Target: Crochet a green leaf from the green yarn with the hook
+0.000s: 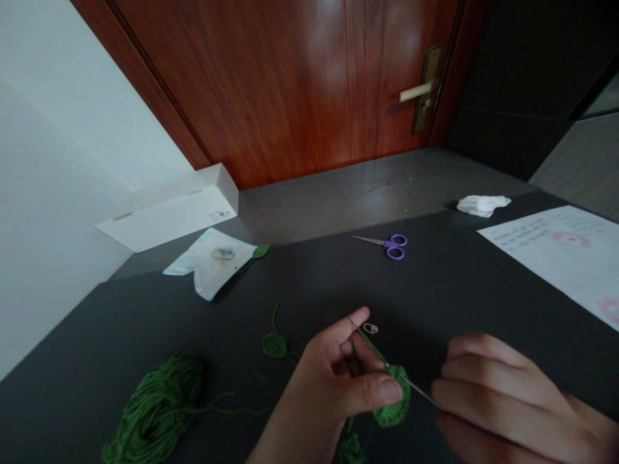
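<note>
My left hand point(345, 380) pinches a small green crochet piece point(394, 412) between thumb and fingers. Green yarn runs from the piece up over the raised left index finger. My right hand point(512, 399) is closed around a thin metal crochet hook point(420, 392), whose far end enters the top of the piece. The hook's handle is hidden in the fingers. Just beyond the left fingers lies a pink stitch marker point(371, 328). More green crochet work point(351, 448) hangs below the left hand, partly hidden.
A green yarn skein point(157, 409) lies at the front left, a crocheted leaf point(275, 345) beside my left wrist. Purple scissors point(394, 246), a white plastic bag point(220, 261) and another leaf point(261, 251) lie farther back. A white box point(178, 216), crumpled tissue point(483, 205) and printed sheet point(565, 258) are around them.
</note>
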A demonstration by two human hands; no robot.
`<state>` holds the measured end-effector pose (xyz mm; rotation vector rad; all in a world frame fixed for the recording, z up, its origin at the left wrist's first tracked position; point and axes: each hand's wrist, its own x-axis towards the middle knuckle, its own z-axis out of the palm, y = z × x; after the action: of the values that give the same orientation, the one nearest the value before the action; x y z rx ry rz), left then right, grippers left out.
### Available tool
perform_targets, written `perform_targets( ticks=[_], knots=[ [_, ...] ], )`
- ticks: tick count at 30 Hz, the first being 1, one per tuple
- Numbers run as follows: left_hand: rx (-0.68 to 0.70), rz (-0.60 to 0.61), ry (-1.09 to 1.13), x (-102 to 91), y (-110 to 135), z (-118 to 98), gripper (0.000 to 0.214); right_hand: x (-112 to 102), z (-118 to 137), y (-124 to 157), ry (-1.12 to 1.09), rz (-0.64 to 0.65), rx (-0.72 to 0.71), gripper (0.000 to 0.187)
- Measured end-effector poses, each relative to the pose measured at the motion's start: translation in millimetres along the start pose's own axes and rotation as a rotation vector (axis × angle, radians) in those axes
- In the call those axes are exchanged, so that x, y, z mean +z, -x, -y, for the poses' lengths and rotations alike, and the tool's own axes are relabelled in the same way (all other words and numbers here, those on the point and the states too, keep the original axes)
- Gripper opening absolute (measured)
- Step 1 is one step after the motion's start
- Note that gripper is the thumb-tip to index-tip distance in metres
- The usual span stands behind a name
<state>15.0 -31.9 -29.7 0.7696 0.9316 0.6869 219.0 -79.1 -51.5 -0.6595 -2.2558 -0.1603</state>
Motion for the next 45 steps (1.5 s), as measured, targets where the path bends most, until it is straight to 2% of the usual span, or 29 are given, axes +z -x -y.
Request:
perform_targets(
  ticks=[8,12,15,18,22,27,32,37,41,45],
  knots=[
    [0.178,-0.129,-0.173,4.2,-4.6,6.1,0.087,9.9,3.0,-18.6,0.137,-0.02,0.086,0.031],
    [0.254,-0.218,-0.242,8.7,-3.5,7.6,0.085,16.9,7.1,-10.8,0.113,-0.015,0.136,0.034],
    [0.291,-0.261,-0.248,11.0,-1.9,7.0,0.087,16.8,9.1,-3.5,-0.002,-0.009,0.189,0.03],
    [0.292,-0.256,-0.231,10.8,-2.0,7.6,0.088,12.7,8.6,-3.7,-0.191,-0.067,0.317,0.035],
    [0.302,-0.27,-0.253,9.2,-2.9,9.3,0.087,6.8,5.2,-8.1,-0.419,-0.078,0.482,0.034],
    [0.289,-0.238,-0.239,6.8,-3.8,10.8,0.086,7.4,5.0,-7.1,-0.614,-0.118,0.587,0.036],
    [0.292,-0.21,-0.189,5.7,-5.3,12.3,0.085,18.0,5.8,-7.1,-0.839,-0.297,0.933,0.041],
    [0.276,-0.199,-0.147,7.6,-5.2,12.9,0.088,28.8,4.0,-15.3,-1.2,-0.428,1.107,0.045],
    [0.264,-0.186,-0.164,9.4,-3.9,12.4,0.089,31.3,6.3,-18.8,-1.294,-0.443,1.141,0.045],
    [0.245,-0.201,-0.191,12.1,-1.5,11.3,0.088,28.8,8.8,-13.9,-1.127,-0.349,1.035,0.045]
  ],
)
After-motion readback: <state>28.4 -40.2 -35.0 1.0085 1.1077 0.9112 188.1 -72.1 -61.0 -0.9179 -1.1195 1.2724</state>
